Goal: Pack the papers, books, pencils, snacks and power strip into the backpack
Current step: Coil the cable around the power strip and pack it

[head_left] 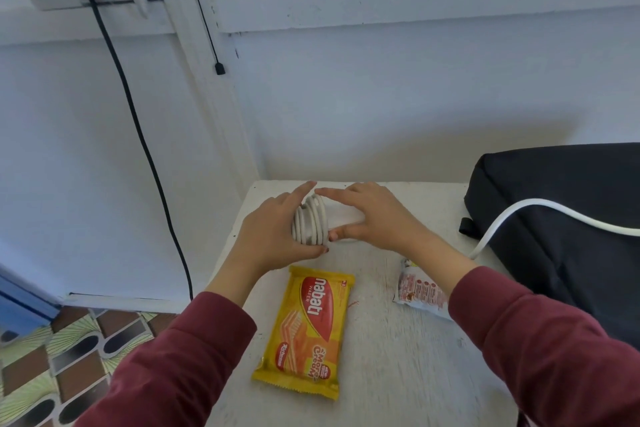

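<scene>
**DESK:** What is happening at the far edge of the tabletop (pixel 398 367)?

**PHOTOGRAPHER:** Two hands work close together on the power strip (pixel 348 215), which lies on the white tabletop near the wall, just left of the backpack (pixel 561 253). The left hand (pixel 277 232) grips the coiled cord (pixel 310 222), thumb beneath the loops and fingers over them. The right hand (pixel 375 215) arches over the strip's white body and pinches it, with the thumb at its near side. The two index fingertips almost meet above the coil.

**DESK:** How will it handle?

**PHOTOGRAPHER:** My reading is a rigid plastic bar, smooth and a little slick, with some heft. The cord looks thick, rubbery and springy, so the loops will likely try to unwind. A loose length (pixel 490 234) trails white across the backpack's dark fabric. The safest hold is probably round the wound loops and the body together, pinning the coil shut.

**DESK:** And the rest?

**PHOTOGRAPHER:** A flat, glossy yellow wafer packet (pixel 308 326) lies near the middle. A crinkled white-and-red snack packet (pixel 420 291) sits partly under the right sleeve. Both are probably light and crushable. The tabletop paint is scuffed. The backpack is soft, matte and slumped, and I cannot tell whether it is open.
</scene>
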